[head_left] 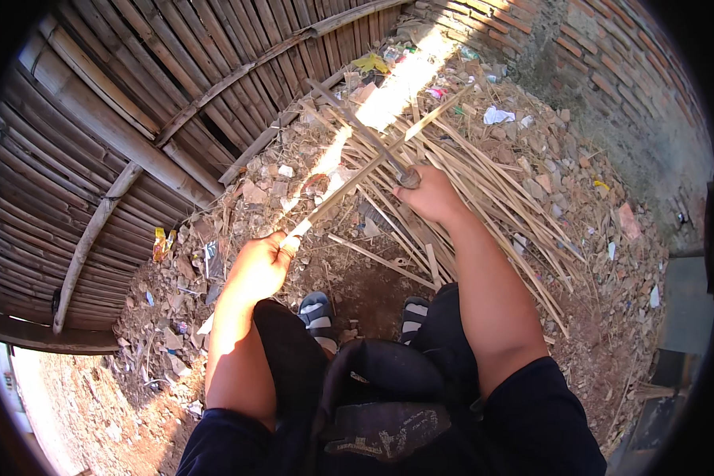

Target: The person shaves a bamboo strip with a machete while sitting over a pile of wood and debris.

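My left hand is closed around the near end of a bamboo strip, which slants up and away to the right. My right hand grips the round-ended handle of a machete. Its long dark blade points to the far left and crosses the bamboo strip a little ahead of the right hand, seemingly touching it. Beneath and beyond the right hand, many loose bamboo strips lie in a heap on the ground.
A bamboo slat wall rises on the left, and a brick wall stands at the far right. Rubble and scraps cover the ground, with a white crumpled scrap among them. My sandalled feet are just below the hands.
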Tool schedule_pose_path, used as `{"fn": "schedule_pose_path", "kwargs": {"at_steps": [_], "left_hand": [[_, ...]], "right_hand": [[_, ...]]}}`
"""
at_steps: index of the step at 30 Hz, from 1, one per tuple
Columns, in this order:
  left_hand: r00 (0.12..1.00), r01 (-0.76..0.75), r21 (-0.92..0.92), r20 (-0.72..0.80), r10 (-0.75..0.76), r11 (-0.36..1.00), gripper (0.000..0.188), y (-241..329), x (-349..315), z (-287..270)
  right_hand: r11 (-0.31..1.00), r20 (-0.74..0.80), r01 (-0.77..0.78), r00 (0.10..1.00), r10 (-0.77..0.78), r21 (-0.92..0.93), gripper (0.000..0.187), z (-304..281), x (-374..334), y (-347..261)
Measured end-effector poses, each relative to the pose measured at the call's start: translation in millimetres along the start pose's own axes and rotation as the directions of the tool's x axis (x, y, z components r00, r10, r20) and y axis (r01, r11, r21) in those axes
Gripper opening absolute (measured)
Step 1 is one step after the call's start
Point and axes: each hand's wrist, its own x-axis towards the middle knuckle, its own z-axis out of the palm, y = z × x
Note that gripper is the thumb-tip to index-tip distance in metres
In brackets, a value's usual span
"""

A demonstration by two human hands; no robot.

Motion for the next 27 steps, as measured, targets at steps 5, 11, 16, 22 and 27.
{"fn": "schedule_pose_path", "kwargs": {"at_steps": [5, 11, 16, 22, 27], "left_hand": [[0.995, 0.103, -0.059, 0.018, -0.102, 0.993, 0.034, 6.2, -7.4, -9.4], [0.990, 0.095, 0.081, -0.116, -0.085, 0.992, 0.040, -5.4, -0.7, -12.9], [0.962, 0.207, 0.137, -0.209, -0.176, 0.969, 0.036, -51.0, -21.3, -41.8], [0.894, 0.357, 0.130, -0.333, -0.298, 0.925, 0.036, -141.1, -78.5, -33.8], [0.794, 0.497, 0.088, -0.447, -0.412, 0.863, 0.037, -204.5, -147.9, -6.8]], "right_hand": [[0.998, -0.252, -0.063, 0.966, 0.057, -0.017, 0.028, -24.8, 1.8, 19.2], [0.998, -0.384, -0.013, 0.923, -0.013, -0.066, 0.035, -36.9, -9.0, 22.0], [0.987, -0.547, 0.067, 0.837, 0.023, 0.144, 0.039, -51.7, -1.5, 42.3], [0.849, -0.480, 0.092, 0.854, 0.202, 0.521, 0.029, -54.1, 2.7, 60.0], [0.818, -0.448, 0.058, 0.858, 0.253, 0.573, 0.026, -48.2, 2.4, 55.4]]}}
